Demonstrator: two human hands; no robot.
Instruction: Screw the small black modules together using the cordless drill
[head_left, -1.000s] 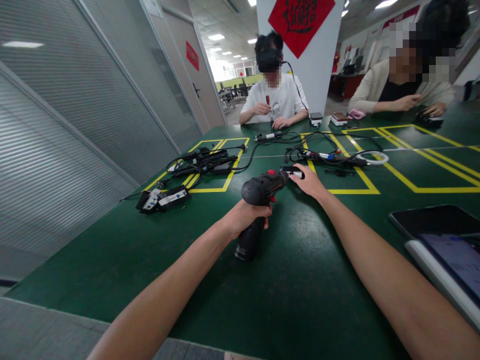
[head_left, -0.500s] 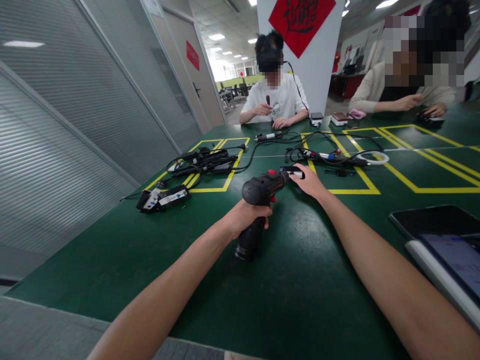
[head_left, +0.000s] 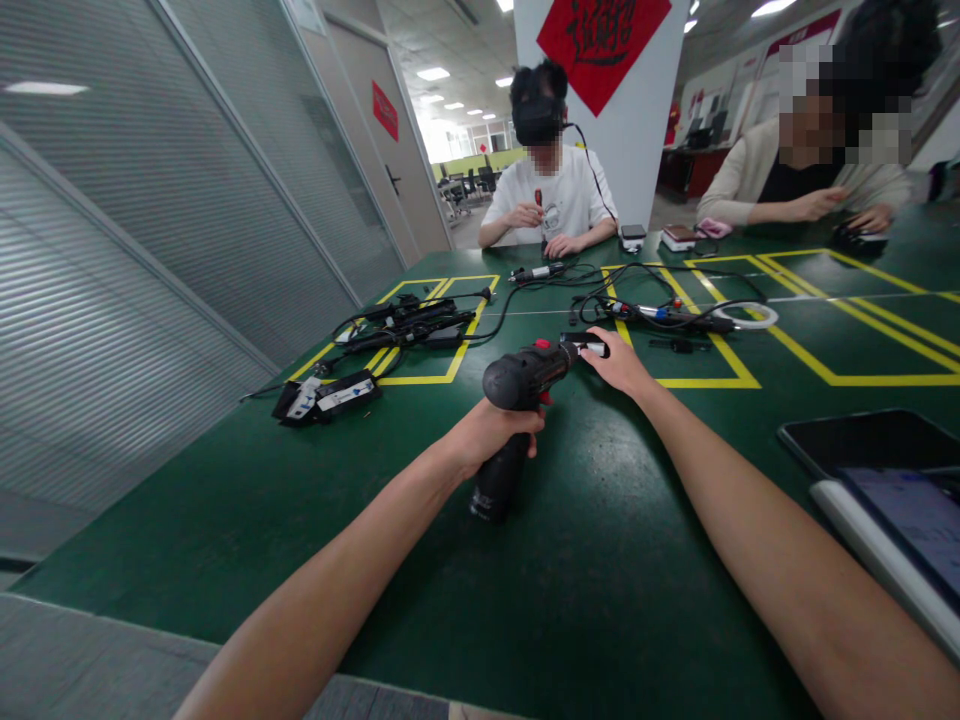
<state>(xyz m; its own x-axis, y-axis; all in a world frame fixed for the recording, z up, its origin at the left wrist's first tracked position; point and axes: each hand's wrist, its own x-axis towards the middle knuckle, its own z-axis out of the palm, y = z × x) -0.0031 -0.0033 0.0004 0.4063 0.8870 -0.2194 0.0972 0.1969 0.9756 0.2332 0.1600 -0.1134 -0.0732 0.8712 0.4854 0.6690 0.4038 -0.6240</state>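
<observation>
A black cordless drill (head_left: 517, 378) with red buttons is in my left hand (head_left: 484, 438), its fingers wrapped round the handle. The drill's front points away and to the right, and its base is close to the green tabletop (head_left: 600, 580). At the drill's tip, my right hand (head_left: 619, 362) has its fingers closed on a small black and silver piece (head_left: 594, 349). The fingers and the drill partly hide that piece, so its kind is unclear. I cannot make out whether the drill's tip touches it.
Bundled black cables and tools (head_left: 412, 325) lie left, near a black and white strip-shaped item (head_left: 330, 398). More corded tools (head_left: 660, 318) lie beyond my right hand. A phone (head_left: 907, 520) rests at the right. Across the table, one person (head_left: 555, 200) holds a screwdriver; another person sits right.
Both of my hands and the drill stay almost still. Across the table, the person's screwdriver has shifted very slightly.
</observation>
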